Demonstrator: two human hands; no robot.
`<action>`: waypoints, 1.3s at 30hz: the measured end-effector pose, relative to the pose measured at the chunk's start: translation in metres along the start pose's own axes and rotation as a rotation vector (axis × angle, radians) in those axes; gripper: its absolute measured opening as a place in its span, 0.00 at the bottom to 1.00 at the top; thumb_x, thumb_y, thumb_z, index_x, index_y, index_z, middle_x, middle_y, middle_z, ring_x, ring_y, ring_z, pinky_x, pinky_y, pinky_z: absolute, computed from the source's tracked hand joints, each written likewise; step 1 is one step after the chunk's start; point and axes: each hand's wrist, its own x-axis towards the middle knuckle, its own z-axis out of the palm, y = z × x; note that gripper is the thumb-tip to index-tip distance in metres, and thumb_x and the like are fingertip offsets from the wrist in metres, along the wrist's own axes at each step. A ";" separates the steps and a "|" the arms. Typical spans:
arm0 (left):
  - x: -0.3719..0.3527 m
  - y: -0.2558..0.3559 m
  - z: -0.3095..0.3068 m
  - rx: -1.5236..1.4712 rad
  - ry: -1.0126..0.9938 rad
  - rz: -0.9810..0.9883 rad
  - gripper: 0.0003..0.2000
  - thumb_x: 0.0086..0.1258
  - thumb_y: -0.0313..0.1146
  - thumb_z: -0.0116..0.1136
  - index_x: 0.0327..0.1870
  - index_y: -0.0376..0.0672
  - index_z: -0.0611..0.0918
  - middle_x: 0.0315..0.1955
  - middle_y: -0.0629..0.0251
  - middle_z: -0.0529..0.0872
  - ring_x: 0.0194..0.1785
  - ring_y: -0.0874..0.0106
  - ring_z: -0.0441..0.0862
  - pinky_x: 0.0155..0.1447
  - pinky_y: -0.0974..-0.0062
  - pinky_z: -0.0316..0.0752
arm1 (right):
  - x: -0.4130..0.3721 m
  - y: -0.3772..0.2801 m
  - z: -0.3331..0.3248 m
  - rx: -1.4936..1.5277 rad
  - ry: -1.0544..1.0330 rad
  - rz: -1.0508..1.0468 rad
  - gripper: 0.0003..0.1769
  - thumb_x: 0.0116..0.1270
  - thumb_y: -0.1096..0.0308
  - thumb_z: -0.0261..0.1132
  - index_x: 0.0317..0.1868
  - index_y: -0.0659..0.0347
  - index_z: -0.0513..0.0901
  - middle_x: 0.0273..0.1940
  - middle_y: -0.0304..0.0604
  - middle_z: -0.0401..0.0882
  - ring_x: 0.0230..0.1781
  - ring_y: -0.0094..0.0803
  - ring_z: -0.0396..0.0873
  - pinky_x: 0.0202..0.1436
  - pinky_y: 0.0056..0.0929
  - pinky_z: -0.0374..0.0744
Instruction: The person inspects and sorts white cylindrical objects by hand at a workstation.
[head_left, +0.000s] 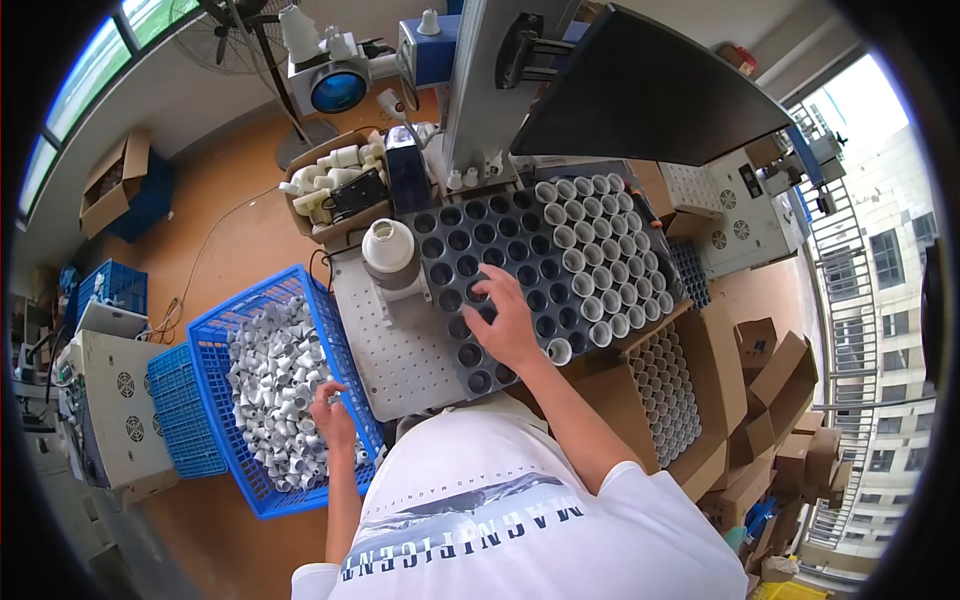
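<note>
My left hand (333,415) is over the right side of a blue plastic basket (255,505) heaped with small white cup-shaped plastic parts (275,385). Its fingers are curled; whether a part sits in them is hidden. My right hand (507,325) reaches over a black tray (455,330) with rows of round holes. Thumb and fingers are apart there, with nothing visible between them. White cups (600,245) fill the tray's right side in rows, and one more cup (558,351) stands near my right wrist.
A perforated metal plate (390,365) lies between basket and tray, below a white round fitting (388,246). A monitor (650,90) overhangs the back right. An open carton (715,370) of white cups is at right; a box of fittings (335,215) stands behind.
</note>
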 end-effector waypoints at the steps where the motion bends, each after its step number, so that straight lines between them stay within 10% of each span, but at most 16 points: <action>1: 0.001 0.000 0.003 -0.020 -0.020 0.015 0.16 0.44 0.18 0.39 0.32 0.31 0.79 0.29 0.55 0.83 0.39 0.62 0.81 0.57 0.69 0.72 | -0.023 0.020 -0.017 -0.145 -0.030 0.117 0.23 0.54 0.63 0.72 0.49 0.60 0.77 0.66 0.55 0.67 0.68 0.51 0.63 0.69 0.45 0.65; 7: 0.012 0.007 0.015 0.070 -0.236 -0.016 0.15 0.45 0.19 0.39 0.29 0.31 0.80 0.29 0.55 0.84 0.38 0.62 0.82 0.56 0.70 0.73 | -0.110 0.053 -0.088 -0.503 -0.257 0.469 0.36 0.53 0.60 0.73 0.63 0.55 0.73 0.68 0.55 0.62 0.67 0.57 0.62 0.67 0.48 0.67; 17: 0.010 0.075 0.086 0.062 -0.561 0.073 0.16 0.43 0.17 0.39 0.30 0.35 0.80 0.31 0.53 0.84 0.42 0.58 0.80 0.55 0.69 0.71 | -0.118 0.085 -0.088 -0.201 -0.120 0.394 0.25 0.56 0.67 0.71 0.55 0.59 0.77 0.56 0.53 0.73 0.53 0.51 0.73 0.56 0.43 0.74; 24: -0.001 0.055 0.075 0.065 -0.581 0.069 0.16 0.42 0.16 0.40 0.31 0.34 0.80 0.31 0.50 0.83 0.41 0.55 0.81 0.53 0.68 0.72 | -0.107 0.060 -0.123 0.100 0.138 0.797 0.20 0.52 0.67 0.70 0.39 0.62 0.69 0.33 0.43 0.74 0.34 0.33 0.74 0.40 0.31 0.74; 39: -0.006 0.061 0.057 0.049 -0.525 0.027 0.16 0.41 0.16 0.39 0.30 0.32 0.79 0.31 0.49 0.84 0.42 0.56 0.82 0.56 0.68 0.72 | -0.080 0.001 -0.032 0.350 -0.189 0.570 0.21 0.52 0.65 0.72 0.27 0.60 0.64 0.25 0.34 0.64 0.27 0.25 0.62 0.31 0.27 0.66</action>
